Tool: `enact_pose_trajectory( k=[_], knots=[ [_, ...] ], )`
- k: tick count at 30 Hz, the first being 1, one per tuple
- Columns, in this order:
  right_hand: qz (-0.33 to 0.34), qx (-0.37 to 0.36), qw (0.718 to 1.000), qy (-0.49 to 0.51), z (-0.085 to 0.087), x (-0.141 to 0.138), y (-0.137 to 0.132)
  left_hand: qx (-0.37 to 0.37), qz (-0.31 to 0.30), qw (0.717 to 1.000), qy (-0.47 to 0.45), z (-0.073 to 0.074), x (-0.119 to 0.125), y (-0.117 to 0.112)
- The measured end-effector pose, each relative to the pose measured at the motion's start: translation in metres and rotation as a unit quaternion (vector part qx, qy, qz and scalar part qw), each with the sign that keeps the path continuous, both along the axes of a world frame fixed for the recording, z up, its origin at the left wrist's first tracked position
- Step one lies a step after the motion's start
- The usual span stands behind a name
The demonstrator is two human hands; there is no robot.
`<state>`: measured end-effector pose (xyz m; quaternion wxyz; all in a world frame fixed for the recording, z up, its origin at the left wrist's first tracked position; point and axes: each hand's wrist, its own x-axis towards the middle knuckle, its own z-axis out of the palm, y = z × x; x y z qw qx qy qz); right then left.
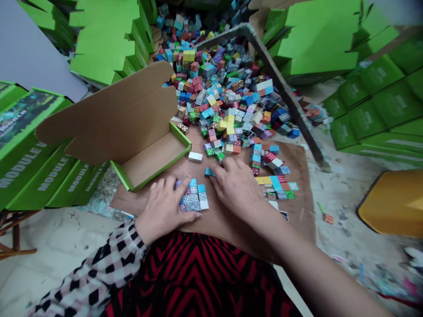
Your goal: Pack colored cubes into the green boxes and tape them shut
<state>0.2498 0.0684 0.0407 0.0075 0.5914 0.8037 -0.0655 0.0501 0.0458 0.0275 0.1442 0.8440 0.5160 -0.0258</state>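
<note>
My left hand (164, 207) curls round a small block of patterned cubes (194, 197) lying on the brown cardboard sheet (297, 193), thumb on top and fingers pressed along the near side. My right hand (235, 185) lies palm down just to the right of that block, fingers stretched toward a loose teal cube (209, 172). An open cardboard box (145, 163) with a green outside and a raised lid stands to the left of my hands. A big heap of coloured cubes (221, 83) spreads out beyond them.
Stacks of green boxes (42, 171) stand at the left, and more green boxes (380, 101) and flat green sheets fill the back and right. A grey metal frame (284, 92) crosses the heap. A row of sorted cubes (274, 180) lies right of my right hand. A yellow object (393, 202) sits on the floor.
</note>
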Motion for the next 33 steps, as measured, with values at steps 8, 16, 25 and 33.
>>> enact_pose_trajectory(
  k=[8,16,25,33],
  knots=[
    [0.102,-0.060,0.988,0.100,-0.012,0.003,0.005,0.040,0.012,0.999,0.011,-0.001,0.004,-0.002],
    [0.123,-0.050,0.987,0.096,-0.013,0.010,0.004,0.069,-0.029,0.997,-0.024,-0.005,0.005,-0.002],
    [0.074,-0.060,0.995,0.017,-0.005,0.008,0.004,0.050,-0.063,0.996,-0.032,-0.008,0.010,0.003],
    [0.003,-0.050,0.999,0.007,-0.001,-0.001,0.014,0.056,-0.070,0.996,-0.029,-0.010,0.010,0.002]
  ],
)
